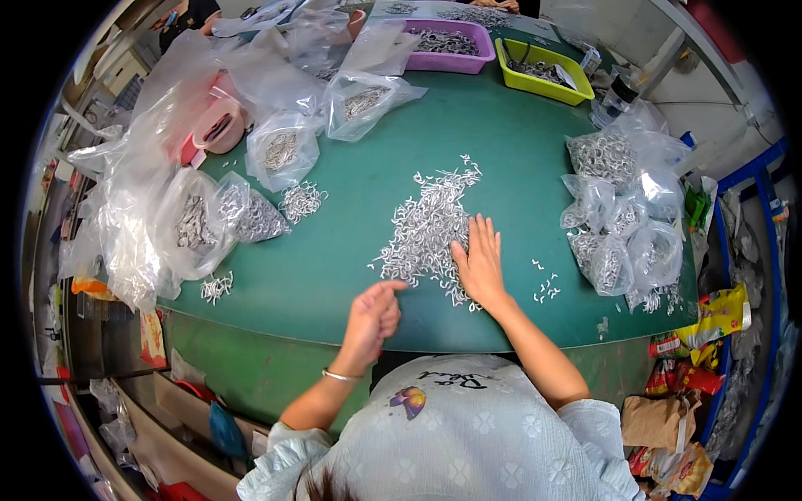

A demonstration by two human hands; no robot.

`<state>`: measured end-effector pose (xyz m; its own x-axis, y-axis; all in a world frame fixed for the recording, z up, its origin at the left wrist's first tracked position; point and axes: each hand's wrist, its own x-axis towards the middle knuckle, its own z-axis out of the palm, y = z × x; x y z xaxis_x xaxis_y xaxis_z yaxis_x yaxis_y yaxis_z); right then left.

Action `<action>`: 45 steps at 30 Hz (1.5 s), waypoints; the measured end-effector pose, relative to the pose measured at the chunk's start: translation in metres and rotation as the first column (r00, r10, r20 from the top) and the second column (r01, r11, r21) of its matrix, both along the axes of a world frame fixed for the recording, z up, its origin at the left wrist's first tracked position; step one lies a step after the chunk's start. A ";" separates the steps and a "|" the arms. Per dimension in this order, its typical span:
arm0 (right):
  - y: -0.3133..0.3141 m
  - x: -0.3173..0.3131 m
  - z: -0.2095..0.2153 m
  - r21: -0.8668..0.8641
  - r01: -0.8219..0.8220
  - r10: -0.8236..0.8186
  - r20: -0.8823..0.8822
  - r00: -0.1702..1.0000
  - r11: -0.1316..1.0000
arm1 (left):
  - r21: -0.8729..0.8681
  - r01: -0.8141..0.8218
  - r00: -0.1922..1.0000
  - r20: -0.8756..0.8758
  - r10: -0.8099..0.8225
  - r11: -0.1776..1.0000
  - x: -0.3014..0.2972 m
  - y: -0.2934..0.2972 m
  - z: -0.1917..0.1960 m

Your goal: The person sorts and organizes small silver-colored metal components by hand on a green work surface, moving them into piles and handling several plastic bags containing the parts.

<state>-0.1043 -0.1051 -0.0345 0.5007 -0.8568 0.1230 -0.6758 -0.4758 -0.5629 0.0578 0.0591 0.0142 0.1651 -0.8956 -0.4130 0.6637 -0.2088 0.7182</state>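
two hands, right hand [479, 265] fingers flat on metal clips pile [426, 230], left hand [373, 316] curled, forefinger out

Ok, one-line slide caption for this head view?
Right hand flat on a pile of small metal hooks on a green table, left hand pointing at its edge, bagged parts alongside.

Broad green-topped work table [518, 150] filling the middle, evenly lit. Purple plastic tray [468, 60] and yellow-green plastic tray [547, 85] parked along the far edge. Blue metal rack frame [752, 179] at right, crumpled colourful wrappers [710, 321] heaped beneath.
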 end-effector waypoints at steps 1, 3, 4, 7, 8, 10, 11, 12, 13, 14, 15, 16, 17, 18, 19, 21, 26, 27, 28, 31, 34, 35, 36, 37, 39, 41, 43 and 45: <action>0.005 -0.001 0.005 0.016 -0.047 0.046 0.020 0.999 0.999 | 0.015 -0.003 0.999 -0.038 0.004 1.000 -0.010 0.008 -0.002; -0.001 -0.011 0.010 0.096 -0.138 0.118 0.188 0.975 0.986 | 0.036 0.016 0.990 -0.142 -0.011 0.999 -0.026 0.023 -0.010; -0.008 -0.016 0.012 0.132 -0.193 0.151 0.275 0.949 0.972 | 0.059 0.029 0.986 -0.167 -0.019 0.998 -0.034 0.029 -0.010; -0.058 -0.012 0.013 -0.041 -0.178 0.183 0.199 0.963 0.983 | 0.107 0.092 0.969 -0.240 -0.064 0.990 -0.053 0.036 -0.010; -0.087 -0.008 0.005 -0.040 -0.145 0.150 0.223 0.963 0.989 | 0.103 0.135 0.959 -0.263 -0.104 0.986 -0.058 0.035 -0.011; -0.133 0.006 -0.002 -0.024 -0.102 0.104 0.255 0.961 0.995 | 0.100 0.215 0.933 -0.316 -0.173 0.972 -0.064 0.037 -0.016; -0.147 0.015 0.000 -0.020 -0.095 0.097 0.264 0.960 0.995 | 0.087 0.219 0.931 -0.318 -0.182 0.972 -0.067 0.038 -0.019; -0.157 0.021 0.001 0.001 -0.129 0.126 0.191 0.973 0.992 | 0.074 0.225 0.929 -0.316 -0.192 0.971 -0.068 0.038 -0.023; -0.163 0.026 0.002 0.028 -0.162 0.158 0.115 0.981 0.986 | 0.063 0.230 0.927 -0.317 -0.199 0.971 -0.071 0.040 -0.024; -0.165 0.028 0.000 0.055 -0.190 0.188 0.039 0.981 0.980 | 0.067 0.230 0.931 -0.307 -0.199 0.971 -0.074 0.041 -0.025; -0.159 0.034 0.000 0.088 -0.275 0.270 0.065 0.961 0.957 | 0.074 0.225 0.935 -0.298 -0.194 0.972 -0.076 0.044 -0.025; -0.151 0.037 -0.001 0.118 -0.355 0.346 0.094 0.934 0.927 | 0.081 0.224 0.938 -0.290 -0.192 0.971 -0.078 0.047 -0.026; -0.141 0.039 -0.002 0.145 -0.429 0.414 0.126 0.902 0.891 | 0.096 0.217 0.943 -0.279 -0.183 0.972 -0.080 0.049 -0.027; -0.125 0.040 -0.004 0.147 -0.468 0.438 0.197 0.877 0.872 | 0.110 0.210 0.947 -0.270 -0.174 0.972 -0.083 0.052 -0.029; -0.110 0.039 -0.003 0.125 -0.490 0.465 0.185 0.866 0.863 | 0.116 0.203 0.950 -0.265 -0.167 0.972 -0.087 0.054 -0.032; -0.082 0.031 0.003 0.148 -0.518 0.460 0.301 0.835 0.843 | 0.098 0.214 0.949 -0.256 -0.183 0.972 -0.092 0.055 -0.031; -0.043 -0.027 0.030 0.053 -0.342 0.322 0.229 0.919 0.938 | 0.060 0.209 0.939 -0.292 -0.183 0.976 -0.095 0.061 -0.025; -0.027 -0.038 0.026 0.015 -0.234 0.229 0.155 0.961 0.972 | 0.065 0.211 0.935 -0.306 -0.181 0.975 -0.095 0.062 -0.028; -0.009 -0.048 0.015 -0.030 -0.120 0.122 0.081 0.989 0.992 | 0.070 0.218 0.929 -0.322 -0.185 0.974 -0.095 0.063 -0.032; 0.030 -0.046 -0.003 -0.097 -0.026 0.018 -0.086 0.996 0.995 | 0.049 0.269 0.905 -0.355 -0.235 0.962 -0.096 0.062 -0.036; 0.039 -0.005 -0.010 -0.115 0.025 -0.015 0.087 0.996 0.993 | 0.019 0.330 0.884 -0.358 -0.301 0.944 -0.095 0.060 -0.038; 0.039 0.009 -0.008 -0.079 0.061 -0.049 0.139 0.989 0.995 | 0.010 0.348 0.877 -0.356 -0.322 0.937 -0.094 0.060 -0.039; 0.040 0.020 -0.009 -0.087 0.065 -0.051 0.164 0.985 0.994 | 0.006 0.362 0.872 -0.355 -0.336 0.932 -0.093 0.060 -0.039; 0.041 0.027 -0.010 -0.094 0.075 -0.057 0.189 0.980 0.993 | 0.002 0.380 0.865 -0.354 -0.355 0.925 -0.093 0.060 -0.040; 0.039 0.039 -0.009 -0.092 0.072 -0.048 0.236 0.970 0.993 | -0.007 0.408 0.855 -0.348 -0.384 0.913 -0.094 0.058 -0.041; 0.036 0.046 -0.007 -0.076 0.044 -0.021 0.283 0.959 0.996 | -0.016 0.427 0.850 -0.335 -0.407 0.904 -0.095 0.055 -0.042; 0.035 0.048 -0.003 -0.028 -0.021 0.030 0.381 0.924 0.999 | -0.025 0.418 0.848 -0.347 -0.401 0.908 -0.094 0.053 -0.043; 0.028 0.025 0.013 0.065 -0.161 0.113 0.465 0.878 0.985 | -0.030 0.392 0.851 -0.368 -0.375 0.919 -0.090 0.053 -0.043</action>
